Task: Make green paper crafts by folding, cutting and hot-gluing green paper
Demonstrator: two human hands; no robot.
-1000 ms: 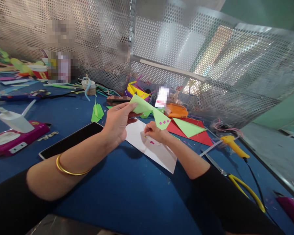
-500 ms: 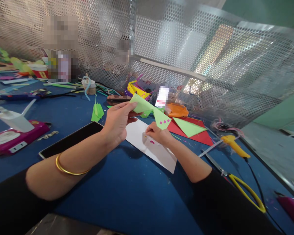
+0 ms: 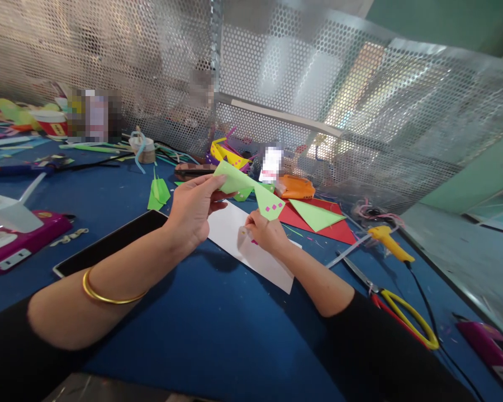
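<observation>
My left hand [image 3: 191,210] pinches a light green folded paper piece [image 3: 233,178] between thumb and fingers, holding it up above the table. Its lower right flap carries a row of 3 pink diamonds. Just below that flap, my right hand [image 3: 267,231] is closed in a pinch over a white sheet of paper [image 3: 224,220]. Something small and pale shows at its fingertips, too small to name. Small pink paper bits [image 3: 255,242] lie on the sheet, partly covered by the right hand.
Scissors [image 3: 375,289] and a yellow glue gun [image 3: 389,241] lie on the right. Red paper [image 3: 333,234] with a green folded piece [image 3: 316,215] sits behind. A dark tablet-like slab [image 3: 113,243] and a purple power strip [image 3: 52,223] are on the left. Perforated metal [image 3: 163,84] stands at the back.
The whole view has shifted slightly, so things appear further left. My right hand has moved slightly over the pink bits, still pinched. My left hand keeps hold of the green paper.
</observation>
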